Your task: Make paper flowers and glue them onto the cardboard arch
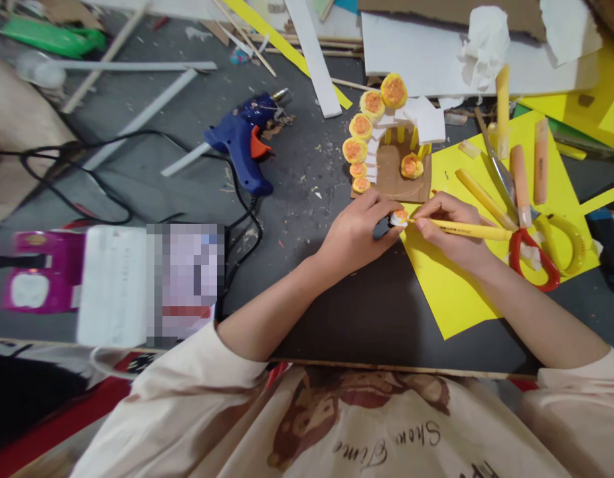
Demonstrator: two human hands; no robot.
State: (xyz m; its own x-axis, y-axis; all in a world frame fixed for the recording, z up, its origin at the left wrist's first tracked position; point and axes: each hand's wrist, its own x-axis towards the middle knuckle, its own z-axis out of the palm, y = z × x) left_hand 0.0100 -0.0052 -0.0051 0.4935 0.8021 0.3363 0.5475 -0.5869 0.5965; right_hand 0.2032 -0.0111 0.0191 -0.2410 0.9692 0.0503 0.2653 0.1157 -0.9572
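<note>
Between the fingertips of my left hand [364, 222] is a small white piece [399, 218] with orange colouring on top. My right hand [453, 226] is closed around a yellow marker pen [468, 229], its tip at or very near that piece; I cannot tell if they touch. Just beyond my hands stands a cardboard model [393, 169] with white steps along its left side. Round yellow pieces with orange centres [355, 150] line those steps, and a similar yellow-orange piece [411, 166] sits on its base.
A blue glue gun [244, 146] lies left with its black cord. Yellow paper [451, 292] extends under my right hand, bearing red-handled scissors [534, 262] and several markers [540, 162]. A white power strip [115, 285] is near the front edge. White board [411, 46] lies behind.
</note>
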